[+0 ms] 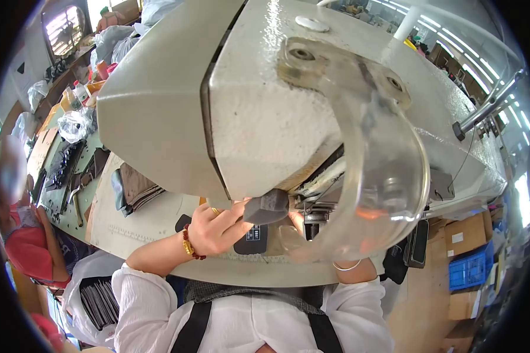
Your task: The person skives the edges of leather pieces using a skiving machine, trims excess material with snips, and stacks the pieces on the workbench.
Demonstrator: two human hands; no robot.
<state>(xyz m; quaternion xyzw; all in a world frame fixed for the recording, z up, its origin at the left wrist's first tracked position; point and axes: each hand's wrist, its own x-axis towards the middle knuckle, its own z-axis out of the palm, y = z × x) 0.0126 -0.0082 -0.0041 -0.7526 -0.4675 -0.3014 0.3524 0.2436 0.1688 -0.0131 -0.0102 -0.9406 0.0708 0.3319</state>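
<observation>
A large off-white sewing machine (pixel 277 112) fills the middle of the head view. Below its head, my left hand (pixel 215 229) is closed, pinching a small dark grey folded fabric piece (pixel 266 207) just left of the presser foot (pixel 313 226). A beaded bracelet circles that wrist. Of my right hand (pixel 297 222), a few fingertips show between the fabric and the presser foot; the rest is hidden behind the clear plastic guard (pixel 388 176), so its grip is unclear. A dark flat piece with white print (pixel 251 240) lies under my left hand.
Folded brown and grey fabric pieces (pixel 136 187) lie on the table at left. Beyond them, a second table holds dark parts and a plastic bag (pixel 76 123). A person in red (pixel 32 250) sits at far left. A blue crate (pixel 470 267) and cardboard boxes stand at right.
</observation>
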